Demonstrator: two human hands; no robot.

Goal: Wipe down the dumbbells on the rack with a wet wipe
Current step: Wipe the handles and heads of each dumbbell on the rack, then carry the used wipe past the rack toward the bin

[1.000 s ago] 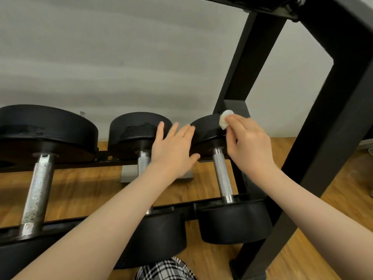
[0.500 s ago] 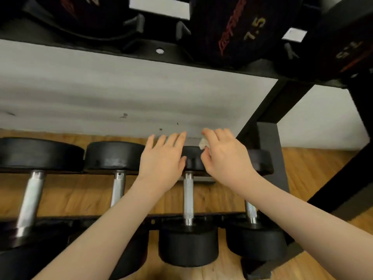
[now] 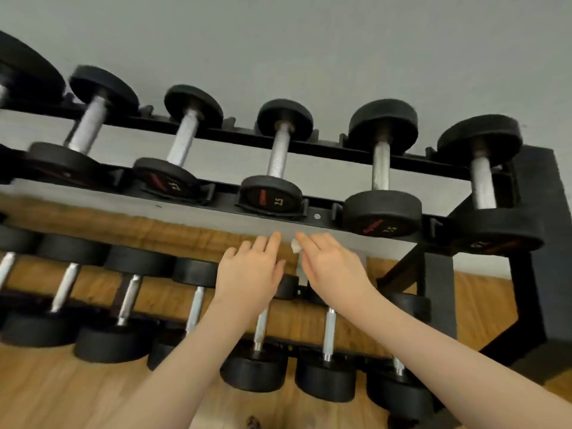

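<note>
Up between the two tiers of the black rack [image 3: 318, 215], both hands are raised side by side; the right hand [image 3: 332, 267] pinches a small balled white wet wipe [image 3: 295, 245] at its fingertips, just below the upper tier's front rail, while the left hand [image 3: 247, 275] is spread flat with straight fingers and holds nothing. Directly above them a dumbbell marked 2.5 [image 3: 272, 196] rests in its cradle on the upper tier; smaller dumbbells [image 3: 325, 379] line the lower tier over the wooden floor [image 3: 46, 391]; whether the wipe touches the rail cannot be told.
</note>
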